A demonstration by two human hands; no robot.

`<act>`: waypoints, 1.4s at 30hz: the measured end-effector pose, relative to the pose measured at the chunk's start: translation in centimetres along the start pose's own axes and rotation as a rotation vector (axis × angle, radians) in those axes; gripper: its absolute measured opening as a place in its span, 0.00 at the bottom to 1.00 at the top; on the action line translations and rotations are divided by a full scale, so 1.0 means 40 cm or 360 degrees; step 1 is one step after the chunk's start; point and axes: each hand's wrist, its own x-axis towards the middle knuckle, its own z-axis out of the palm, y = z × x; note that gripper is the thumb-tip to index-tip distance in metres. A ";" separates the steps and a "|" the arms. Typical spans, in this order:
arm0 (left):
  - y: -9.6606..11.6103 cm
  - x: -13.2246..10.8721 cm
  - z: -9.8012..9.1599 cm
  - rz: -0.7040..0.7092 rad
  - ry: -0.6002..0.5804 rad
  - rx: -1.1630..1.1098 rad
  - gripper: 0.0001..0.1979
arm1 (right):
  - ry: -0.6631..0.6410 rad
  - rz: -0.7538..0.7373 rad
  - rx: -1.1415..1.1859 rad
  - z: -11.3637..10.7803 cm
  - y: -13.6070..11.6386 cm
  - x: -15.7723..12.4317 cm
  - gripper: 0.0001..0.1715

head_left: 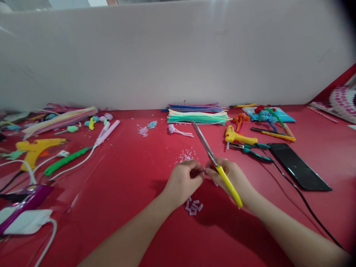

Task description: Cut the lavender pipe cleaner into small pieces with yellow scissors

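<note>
My right hand (232,176) is closed around yellow-handled scissors (211,157), whose blades point up and away to the left. My left hand (185,180) is pinched shut on something tiny that I cannot make out, its fingertips touching those of the right hand. Several short pale lilac cut pieces (194,206) lie on the red table (133,178) just below the hands. Fine pale scraps (185,155) are scattered just beyond them.
A stack of pipe cleaners (198,114) lies at the back centre, a small yellow glue gun (236,137), green pliers (251,150) and a black phone (299,167) to the right. On the left are a larger yellow glue gun (36,148), cables, a pink straightener (107,132). A white partition (178,55) backs the table.
</note>
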 end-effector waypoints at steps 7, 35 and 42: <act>-0.006 0.003 -0.002 -0.0214 -0.0179 -0.0385 0.04 | -0.0024 0.0033 0.0161 -0.003 -0.021 -0.002 0.12; -0.009 0.033 -0.055 -0.0159 0.0590 -0.1126 0.02 | 0.0134 -0.0169 -0.1312 -0.003 0.002 -0.009 0.21; -0.012 0.033 -0.055 -0.0148 0.0584 -0.1115 0.02 | 0.0107 -0.0148 -0.1334 -0.006 0.003 -0.007 0.19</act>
